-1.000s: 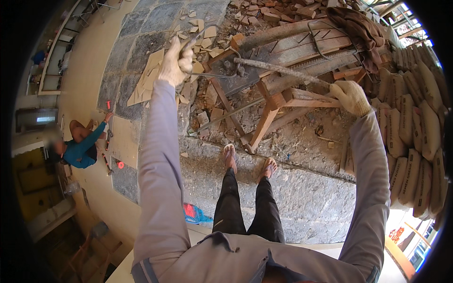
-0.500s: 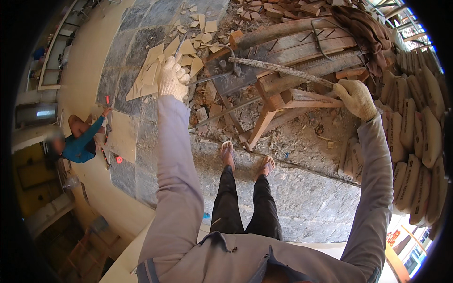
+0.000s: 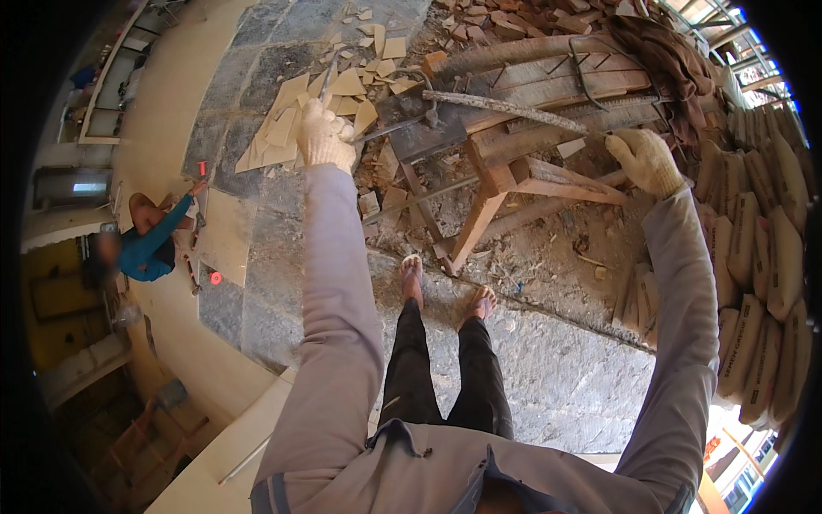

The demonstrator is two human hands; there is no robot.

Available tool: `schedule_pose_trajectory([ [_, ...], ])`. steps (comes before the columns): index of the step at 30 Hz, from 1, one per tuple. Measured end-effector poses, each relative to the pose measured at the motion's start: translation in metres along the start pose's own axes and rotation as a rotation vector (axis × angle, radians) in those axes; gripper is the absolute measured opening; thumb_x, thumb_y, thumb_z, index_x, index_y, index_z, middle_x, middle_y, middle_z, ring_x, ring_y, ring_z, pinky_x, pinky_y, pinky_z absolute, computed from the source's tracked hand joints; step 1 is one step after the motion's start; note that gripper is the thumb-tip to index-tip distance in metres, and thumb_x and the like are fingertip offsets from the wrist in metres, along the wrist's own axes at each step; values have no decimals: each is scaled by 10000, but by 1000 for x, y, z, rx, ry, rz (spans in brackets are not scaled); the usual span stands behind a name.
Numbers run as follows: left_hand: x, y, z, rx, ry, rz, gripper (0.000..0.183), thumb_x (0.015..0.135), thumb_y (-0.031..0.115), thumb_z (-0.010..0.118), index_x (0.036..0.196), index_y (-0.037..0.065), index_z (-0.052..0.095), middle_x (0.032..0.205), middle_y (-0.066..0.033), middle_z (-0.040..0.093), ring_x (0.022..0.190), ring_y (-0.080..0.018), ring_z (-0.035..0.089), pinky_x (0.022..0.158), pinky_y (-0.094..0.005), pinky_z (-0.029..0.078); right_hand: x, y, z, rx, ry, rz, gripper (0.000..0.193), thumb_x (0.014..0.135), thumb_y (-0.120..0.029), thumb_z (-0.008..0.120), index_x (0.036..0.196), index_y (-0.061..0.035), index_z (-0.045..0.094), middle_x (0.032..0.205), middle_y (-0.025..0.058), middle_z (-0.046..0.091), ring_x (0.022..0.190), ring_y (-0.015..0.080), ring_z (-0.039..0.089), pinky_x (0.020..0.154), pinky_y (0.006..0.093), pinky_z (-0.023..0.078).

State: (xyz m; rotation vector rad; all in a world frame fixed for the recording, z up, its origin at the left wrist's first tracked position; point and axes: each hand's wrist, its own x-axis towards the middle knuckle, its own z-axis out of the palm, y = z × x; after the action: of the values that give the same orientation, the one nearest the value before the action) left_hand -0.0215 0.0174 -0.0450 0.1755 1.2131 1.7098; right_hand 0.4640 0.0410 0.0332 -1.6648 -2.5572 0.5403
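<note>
My left hand (image 3: 327,139), in a pale knit work glove, is closed around a thin bent metal rod (image 3: 387,131). One length of the rod sticks up past the fingers; another runs right, toward the pins on a dark metal plate (image 3: 409,144). The plate lies on the end of a wooden bench (image 3: 548,90). A long rough metal bar (image 3: 514,111) reaches from the pins toward the right. Just beyond the bar's free end is my gloved right hand (image 3: 646,163), apart from it, with thumb and fingers loosely parted and nothing visible in them.
Broken tiles (image 3: 282,124) lie on the floor at left. Rubble bricks (image 3: 497,21) are piled behind the bench. A brown cloth (image 3: 664,60) hangs at its far right end. Stacked sacks (image 3: 753,257) stand on the right. Another person (image 3: 154,240) crouches at far left beside tools.
My right hand has let go of the long bar and now sits off its end. The bar has swung slightly away from me. My left hand keeps its hold on the rod.
</note>
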Motion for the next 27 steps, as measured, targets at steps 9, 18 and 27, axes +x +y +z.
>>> schedule_pose_trajectory([
  [9, 10, -2, -2, 29, -42, 1, 371, 1089, 300, 524, 1292, 0, 601, 647, 66, 274, 472, -73, 253, 441, -268, 207, -24, 4, 43, 22, 120, 27, 493, 1012, -449, 511, 816, -23, 663, 778, 241, 644, 794, 475, 634, 712, 539, 481],
  [18, 16, 3, 8, 12, -76, -81, 359, 1140, 274, 440, 1276, -31, 571, 646, 67, 246, 481, -66, 231, 435, -235, 235, -51, -22, 62, 58, 167, 167, 431, 997, -416, 539, 842, -47, 697, 789, 227, 670, 811, 467, 661, 715, 534, 510],
  [27, 30, 5, 13, -13, -162, -103, 324, 1138, 267, 453, 1232, -12, 587, 621, 78, 209, 468, -68, 203, 433, -235, 210, -75, -57, 69, 50, 223, 279, 413, 1005, -392, 547, 859, -41, 709, 788, 219, 678, 817, 450, 674, 716, 527, 519],
])
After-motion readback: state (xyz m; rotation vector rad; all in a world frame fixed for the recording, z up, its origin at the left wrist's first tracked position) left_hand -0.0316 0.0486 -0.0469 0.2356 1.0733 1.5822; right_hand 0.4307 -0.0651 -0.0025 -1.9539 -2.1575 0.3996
